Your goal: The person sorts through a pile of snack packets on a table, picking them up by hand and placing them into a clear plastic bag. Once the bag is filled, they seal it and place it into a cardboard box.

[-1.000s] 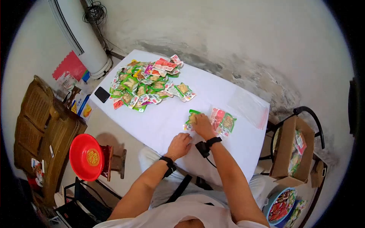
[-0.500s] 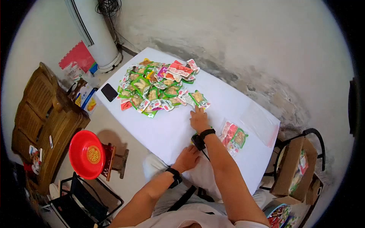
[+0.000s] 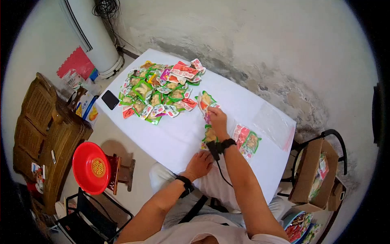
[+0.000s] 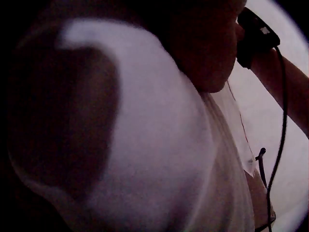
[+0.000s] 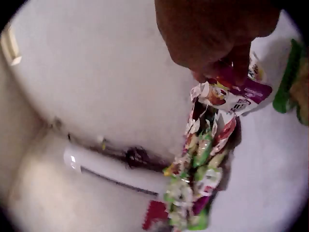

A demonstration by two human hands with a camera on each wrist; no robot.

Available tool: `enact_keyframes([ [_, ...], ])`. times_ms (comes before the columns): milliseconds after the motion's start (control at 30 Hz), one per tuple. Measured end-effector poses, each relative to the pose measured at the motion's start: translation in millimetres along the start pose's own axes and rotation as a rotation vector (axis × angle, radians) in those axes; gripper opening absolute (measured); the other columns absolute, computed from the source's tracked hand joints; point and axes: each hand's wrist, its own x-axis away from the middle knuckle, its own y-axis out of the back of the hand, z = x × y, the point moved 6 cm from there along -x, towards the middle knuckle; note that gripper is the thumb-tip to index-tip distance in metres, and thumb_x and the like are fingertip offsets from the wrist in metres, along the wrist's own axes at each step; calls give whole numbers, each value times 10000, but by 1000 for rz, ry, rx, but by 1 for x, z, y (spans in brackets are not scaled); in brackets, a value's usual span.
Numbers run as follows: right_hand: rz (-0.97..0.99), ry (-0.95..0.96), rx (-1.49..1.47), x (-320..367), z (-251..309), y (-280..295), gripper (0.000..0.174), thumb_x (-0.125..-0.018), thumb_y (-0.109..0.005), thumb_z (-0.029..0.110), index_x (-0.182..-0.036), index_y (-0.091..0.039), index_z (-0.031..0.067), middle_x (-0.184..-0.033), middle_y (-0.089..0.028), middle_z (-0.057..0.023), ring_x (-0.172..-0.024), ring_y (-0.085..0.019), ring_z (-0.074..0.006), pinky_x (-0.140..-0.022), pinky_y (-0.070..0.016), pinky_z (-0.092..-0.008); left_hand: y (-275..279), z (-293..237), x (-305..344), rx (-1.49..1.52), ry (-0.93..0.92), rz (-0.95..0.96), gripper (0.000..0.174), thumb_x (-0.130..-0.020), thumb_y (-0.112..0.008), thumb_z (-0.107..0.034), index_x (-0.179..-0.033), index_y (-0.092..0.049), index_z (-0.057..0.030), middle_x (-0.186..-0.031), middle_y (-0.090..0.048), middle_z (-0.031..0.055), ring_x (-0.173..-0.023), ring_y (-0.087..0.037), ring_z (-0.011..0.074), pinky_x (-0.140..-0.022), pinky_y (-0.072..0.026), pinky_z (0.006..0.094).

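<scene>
My right hand (image 3: 218,123) pinches a purple-and-white snack packet (image 5: 254,94) over the table, to the right of the heap of snack packets (image 3: 156,95). A green-edged packet (image 3: 208,98) lies just beyond these fingers, partly overlapped in the head view. Another green packet (image 3: 210,133) lies on the near side, close to the right wrist. Beside it are a red packet (image 3: 240,133) and a green packet (image 3: 252,142), lying together. My left hand (image 3: 199,165) rests at the table's near edge with nothing in it, its fingers loosely bent.
A white cloth covers the table (image 3: 162,140). On it are a black phone (image 3: 110,100) at the left corner and a clear plastic bag (image 3: 270,126) at the right. A red basin (image 3: 91,168) stands at left; a cardboard box (image 3: 315,175) with packets stands at right.
My right hand has left the near green packet, reached out to the packets right of the heap, and drawn back with the purple-and-white packet. The left hand stays near the table's edge.
</scene>
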Motion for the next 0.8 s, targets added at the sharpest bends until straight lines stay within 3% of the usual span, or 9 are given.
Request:
enact_keyframes([
  [67,-53,-661,-638,13,-14,12,212,-821,-559,37,-1003,-643,-30,-893,-654,-80,-762,-635,-197,-656,-522,-287,0,-1,1,24,15,34,311,-802,-569,-235,-1060,-584,-63,-1142,-551,130,-1077,-493,313,-932,-406,412],
  [100,-50,-708,-722,21,-36,10,239,-852,-526,41,-1062,-620,-24,-944,-647,-88,-748,-614,-139,-662,-501,-231,-3,1,2,-1,-7,11,318,-805,-561,-228,-1076,-574,-62,-1161,-531,121,-1084,-482,302,-892,-421,408],
  [200,-66,-858,-903,41,-68,5,281,-851,-515,29,-1115,-581,-42,-943,-650,-97,-730,-607,-134,-628,-499,-234,-4,2,2,1,-17,15,332,-803,-553,-212,-1098,-562,-60,-1196,-500,114,-1095,-468,290,-857,-433,404],
  [333,-57,-864,-1045,55,-39,12,312,-854,-498,15,-1156,-548,-44,-950,-651,-103,-720,-601,-130,-607,-496,-235,-6,2,5,61,9,5,344,-789,-569,-196,-1104,-558,-57,-1209,-505,132,-1097,-478,311,-931,-406,407],
  [533,-40,-880,-1140,71,-31,-6,298,-843,-529,41,-1127,-572,-39,-917,-651,-104,-620,-589,-141,-583,-509,-254,-4,2,17,26,-30,43,325,-795,-565,-200,-1075,-578,-35,-1194,-515,125,-1077,-481,289,-883,-419,388],
  [600,309,-802,-556,77,-38,-13,230,-830,-552,75,-1023,-641,-13,-889,-657,-79,-748,-632,-173,-668,-529,-276,-4,7,20,33,-88,126,313,-791,-570,-194,-1060,-582,-33,-1172,-527,136,-1090,-480,294,-904,-412,386],
  [667,218,-750,-479,78,-21,-11,216,-817,-567,108,-968,-667,-9,-817,-661,-97,-709,-639,-227,-653,-531,-323,3,8,24,43,-146,214,302,-787,-575,-188,-1045,-585,-31,-1151,-538,147,-1103,-480,298,-926,-406,385],
  [733,184,-187,273,61,4,0,230,-795,-584,127,-963,-656,-14,-875,-648,-140,-774,-623,-304,-711,-514,-384,12,12,26,73,-112,281,294,-781,-581,-172,-1035,-591,-25,-1128,-548,141,-1100,-482,297,-918,-411,383],
  [800,150,-90,301,55,-7,-3,250,-792,-596,129,-992,-633,-17,-910,-627,-157,-843,-597,-324,-769,-488,-390,16,15,30,72,-137,192,298,-778,-586,-170,-1040,-589,-27,-1134,-550,137,-1093,-488,293,-915,-412,385],
])
